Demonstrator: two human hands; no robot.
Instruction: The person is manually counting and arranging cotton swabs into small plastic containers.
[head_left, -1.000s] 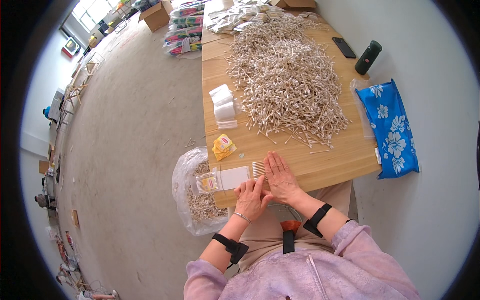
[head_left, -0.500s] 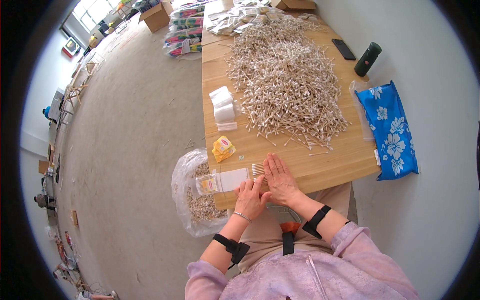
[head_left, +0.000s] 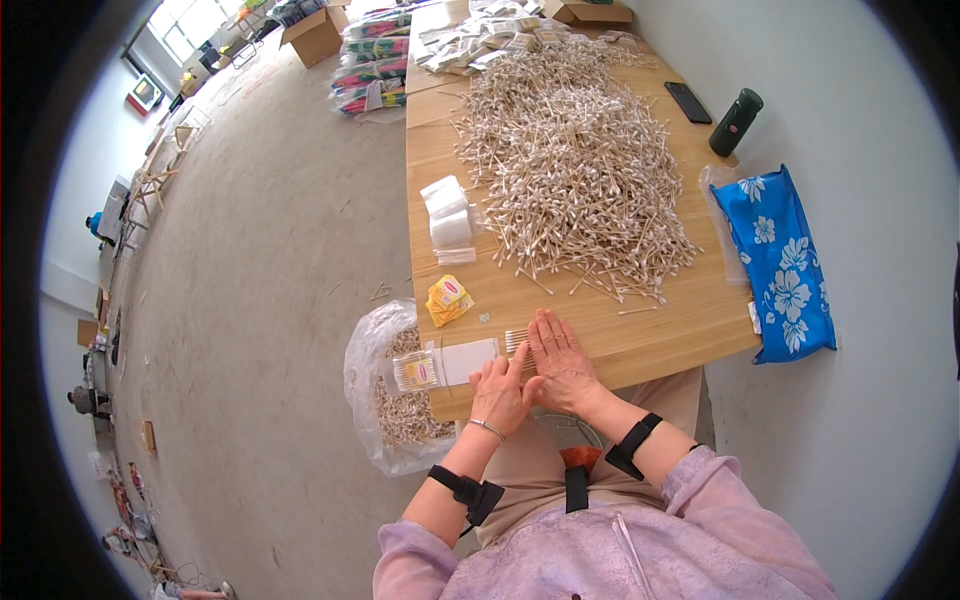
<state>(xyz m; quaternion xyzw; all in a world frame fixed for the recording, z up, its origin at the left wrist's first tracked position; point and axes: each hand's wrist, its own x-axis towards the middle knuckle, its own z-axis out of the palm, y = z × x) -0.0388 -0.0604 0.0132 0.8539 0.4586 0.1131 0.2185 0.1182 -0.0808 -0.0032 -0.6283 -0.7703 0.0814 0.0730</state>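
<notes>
A short row of cotton swabs (head_left: 516,341) lies side by side near the table's front edge. My right hand (head_left: 562,364) rests flat along the row's right side, fingers stretched out and partly covering it. At the row's near end is my left hand (head_left: 500,394), index finger extended toward the swabs and thumb out beside my right hand; its palm side is hidden. Left of the row lies a flat white rectangular piece (head_left: 469,361), its near edge by my left fingers. Next to it, a clear packet of swabs with a yellow label (head_left: 415,371) sits at the table's left edge.
A large heap of loose swabs (head_left: 580,170) covers the table's middle. Yellow cards (head_left: 449,300) and clear bags (head_left: 447,215) lie at left. A phone (head_left: 687,102), dark bottle (head_left: 736,122) and blue flowered pouch (head_left: 777,265) line the right. A plastic sack (head_left: 365,365) stands below the left edge.
My hands stay almost in place by the swab row. The whole view has shifted very slightly.
</notes>
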